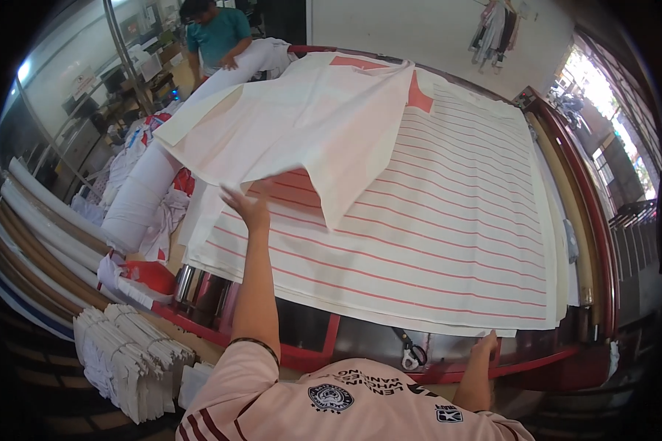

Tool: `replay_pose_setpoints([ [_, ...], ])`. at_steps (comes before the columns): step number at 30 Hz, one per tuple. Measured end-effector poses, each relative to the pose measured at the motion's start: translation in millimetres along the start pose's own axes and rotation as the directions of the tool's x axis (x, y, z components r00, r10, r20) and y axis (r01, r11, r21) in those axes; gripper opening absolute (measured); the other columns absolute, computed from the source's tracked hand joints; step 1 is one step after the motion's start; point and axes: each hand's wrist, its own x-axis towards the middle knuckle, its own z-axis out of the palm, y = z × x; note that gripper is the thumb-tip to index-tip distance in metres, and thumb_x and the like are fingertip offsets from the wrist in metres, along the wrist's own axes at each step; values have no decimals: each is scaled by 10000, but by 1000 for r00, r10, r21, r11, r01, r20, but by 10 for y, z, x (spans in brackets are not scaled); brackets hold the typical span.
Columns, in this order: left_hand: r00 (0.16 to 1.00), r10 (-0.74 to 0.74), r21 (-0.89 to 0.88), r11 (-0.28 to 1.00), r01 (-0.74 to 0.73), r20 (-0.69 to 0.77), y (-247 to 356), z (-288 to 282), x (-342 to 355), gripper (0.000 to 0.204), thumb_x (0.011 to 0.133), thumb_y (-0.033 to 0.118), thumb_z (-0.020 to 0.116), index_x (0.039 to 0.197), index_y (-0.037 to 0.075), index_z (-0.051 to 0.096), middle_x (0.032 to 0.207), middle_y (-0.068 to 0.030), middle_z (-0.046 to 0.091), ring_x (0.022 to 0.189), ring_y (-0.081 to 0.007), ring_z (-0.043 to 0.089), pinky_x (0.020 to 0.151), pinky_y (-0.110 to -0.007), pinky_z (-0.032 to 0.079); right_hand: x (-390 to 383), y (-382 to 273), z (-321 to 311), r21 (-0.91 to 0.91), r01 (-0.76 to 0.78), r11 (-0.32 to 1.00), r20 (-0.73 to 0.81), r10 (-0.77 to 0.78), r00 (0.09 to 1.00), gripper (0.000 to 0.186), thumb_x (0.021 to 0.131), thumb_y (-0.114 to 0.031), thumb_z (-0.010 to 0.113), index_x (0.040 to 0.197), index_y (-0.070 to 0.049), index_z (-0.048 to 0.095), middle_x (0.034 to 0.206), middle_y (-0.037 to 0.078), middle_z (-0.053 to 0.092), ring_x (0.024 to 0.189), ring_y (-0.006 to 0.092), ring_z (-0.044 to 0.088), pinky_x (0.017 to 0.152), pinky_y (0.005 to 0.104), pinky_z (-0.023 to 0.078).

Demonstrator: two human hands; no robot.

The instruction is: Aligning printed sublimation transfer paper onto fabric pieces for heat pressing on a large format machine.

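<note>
A large stack of white sheets with thin red stripes [448, 220] covers the table; whether they are paper or cloth I cannot tell. Above its left half a pale, pinkish sheet [294, 132] lies folded over and billowing, its near edge lifted to show red stripes underneath. Fingers spread, my left hand [248, 209] is just below that raised edge, apparently gripping nothing. At the stack's near right edge, my right hand [484, 344] has its fingers closed by the striped sheet's border; the fingertips are small and partly hidden.
Black-handled scissors [412, 351] lie at the table's red front edge [375, 373]. To the left are a white roll [143, 195], several long tubes [51, 228] and tied paper bundles [129, 360]. Brown and red rollers [577, 213] run along the right. Another person [217, 37] stands at the far left.
</note>
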Motion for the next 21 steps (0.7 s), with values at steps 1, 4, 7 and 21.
replay_pose_setpoints([
  [1, 941, 335, 356, 876, -327, 40, 371, 225, -50, 1238, 672, 514, 796, 1536, 165, -18, 1576, -220, 10, 1444, -434, 50, 1131, -606, 78, 20, -52, -80, -16, 3, 1000, -209, -6, 978, 476, 867, -275, 667, 1230, -12, 507, 1199, 170, 580, 1025, 277, 589, 823, 468, 487],
  [4, 731, 232, 547, 530, -648, 641, 492, 394, 202, 1226, 609, 320, 852, 1537, 204, 59, 1564, -238, 49, 1434, -461, 84, 1115, -635, 111, -382, 159, -34, -263, 196, 945, -233, -259, 937, 510, 848, -214, 680, 1258, 4, 468, 1136, 187, 590, 1017, 299, 590, 844, 448, 499],
  [7, 506, 65, 450, 370, -813, 860, 117, 483, 221, 1162, 616, 208, 824, 1532, 246, 110, 1560, -240, 66, 1432, -464, 90, 1096, -669, 130, -842, 374, 13, -346, 388, 854, -121, -450, 885, 493, 859, -98, 659, 1290, -26, 429, 1000, 115, 596, 896, 241, 588, 789, 381, 507],
  [21, 370, 823, 137, 346, -928, 430, 1532, 818, -110, 401, 748, -1, 561, 1134, 73, 639, 1076, -55, 689, 703, -229, 603, 619, -338, 486, -3686, -110, 2157, -352, -403, 845, 929, 262, -262, 1074, 746, -777, 532, 1476, -61, 202, 1486, 191, 318, 1382, 355, 295, 1133, 536, 232],
])
